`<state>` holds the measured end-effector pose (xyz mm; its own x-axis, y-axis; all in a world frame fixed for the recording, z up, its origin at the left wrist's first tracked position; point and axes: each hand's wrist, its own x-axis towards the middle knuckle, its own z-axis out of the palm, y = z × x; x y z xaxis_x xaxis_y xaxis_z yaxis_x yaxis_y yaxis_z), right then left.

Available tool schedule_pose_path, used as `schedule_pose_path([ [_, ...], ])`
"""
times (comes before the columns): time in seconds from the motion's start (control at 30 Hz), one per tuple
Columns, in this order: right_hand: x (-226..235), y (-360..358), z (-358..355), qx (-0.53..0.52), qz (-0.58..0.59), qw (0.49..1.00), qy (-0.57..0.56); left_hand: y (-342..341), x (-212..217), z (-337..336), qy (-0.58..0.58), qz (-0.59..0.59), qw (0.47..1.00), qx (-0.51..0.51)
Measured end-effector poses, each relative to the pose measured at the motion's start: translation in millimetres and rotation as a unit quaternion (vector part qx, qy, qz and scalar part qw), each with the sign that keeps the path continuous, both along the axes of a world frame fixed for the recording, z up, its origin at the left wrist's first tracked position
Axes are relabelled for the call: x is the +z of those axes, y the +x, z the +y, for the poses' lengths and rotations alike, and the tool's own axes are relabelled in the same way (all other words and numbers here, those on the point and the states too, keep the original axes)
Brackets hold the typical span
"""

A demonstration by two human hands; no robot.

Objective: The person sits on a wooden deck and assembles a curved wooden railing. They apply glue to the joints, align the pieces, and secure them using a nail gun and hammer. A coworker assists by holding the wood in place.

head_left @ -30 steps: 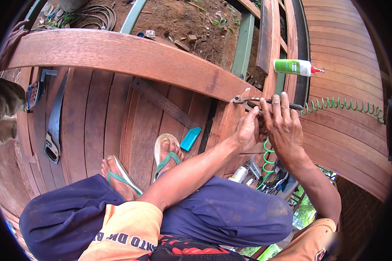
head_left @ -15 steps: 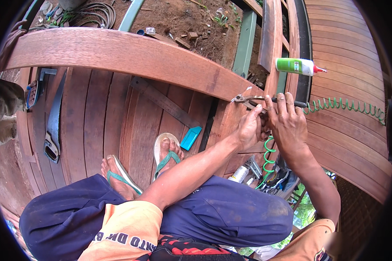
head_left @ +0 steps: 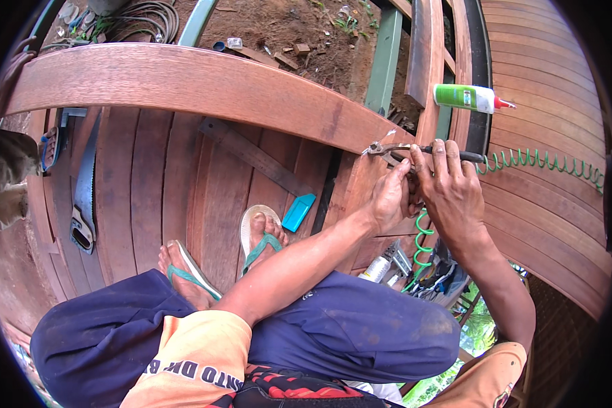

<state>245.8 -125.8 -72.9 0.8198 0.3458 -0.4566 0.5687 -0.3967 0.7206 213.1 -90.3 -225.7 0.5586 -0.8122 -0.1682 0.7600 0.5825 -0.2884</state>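
Note:
A pair of pincers [head_left: 402, 147] lies across the joint where the long curved wooden board [head_left: 204, 81] meets another board at the right. Its jaws sit at the board's end, beside small white smears. My left hand [head_left: 389, 197] is closed at the tool's lower handle, thumb pointing up toward the jaws; its other fingers are partly hidden. Over the dark upper handle, my right hand [head_left: 450, 187] has its fingers bent, gripping from the right side. What the jaws hold is too small to tell.
A green and white glue bottle [head_left: 464, 98] with a red tip lies beyond my hands. Green coiled hose [head_left: 537, 162] crosses the right-hand planks. A try square [head_left: 258, 160] and a handsaw [head_left: 85, 197] rest on the deck. Another person's hand [head_left: 19, 68] touches the curved board's left end.
The view has shifted slightly. Both hands keep their hold on the pincers, and the jaws stay at the board's end.

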Motion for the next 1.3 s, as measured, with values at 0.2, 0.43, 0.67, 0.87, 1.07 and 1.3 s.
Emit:
schedule_pose_path([
  [0.2,0.6,8.9,2.3,0.037,0.018,0.999,-0.006,1.2,-6.4,2.3,0.026,-0.023,0.999,0.017],
  [0.43,1.8,13.5,-1.2,0.019,0.039,0.998,-0.049,-14.6,-15.0,28.4,0.281,-0.247,0.925,0.059],
  [0.67,3.6,19.3,-3.2,0.029,0.039,0.996,-0.074,6.7,14.8,18.4,0.603,-0.479,0.53,0.356],
  [0.87,4.2,17.1,-13.6,-0.043,0.069,0.996,-0.032,37.8,-2.3,-13.2,0.528,-0.486,0.616,0.326],
  [1.07,-0.6,-4.3,-57.1,-0.16,0.055,0.982,0.088,24.6,6.3,-20.1,0.586,-0.568,0.469,0.339],
  [1.3,-51.8,-138.9,-93.2,-0.544,0.02,0.657,0.521,-18.1,-0.1,18.4,0.451,-0.75,0.399,0.273],
])
